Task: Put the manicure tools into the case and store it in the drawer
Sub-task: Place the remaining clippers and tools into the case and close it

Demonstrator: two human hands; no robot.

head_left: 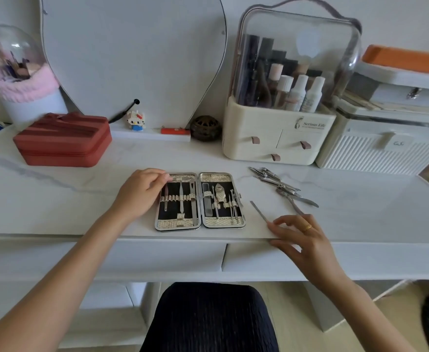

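Note:
An open silver manicure case (200,226) lies flat on the white table, with several metal tools strapped into its two black halves. My left hand (139,193) rests on the case's left edge, its fingers curled over the top left corner. A thin grey nail file (258,211) lies on the table just right of the case. My right hand (300,233) touches the file's near end with its fingertips, the fingers loosely spread. A heap of loose metal manicure tools (280,185) lies further right and behind. Two closed white drawers (284,259) sit under the tabletop.
A red zipped case (63,141) stands at the back left. A cream cosmetics organiser (279,138) with a clear dome and a white ribbed box (381,153) stand at the back right. A mirror (132,59) leans against the wall. A dark chair seat (208,318) is below.

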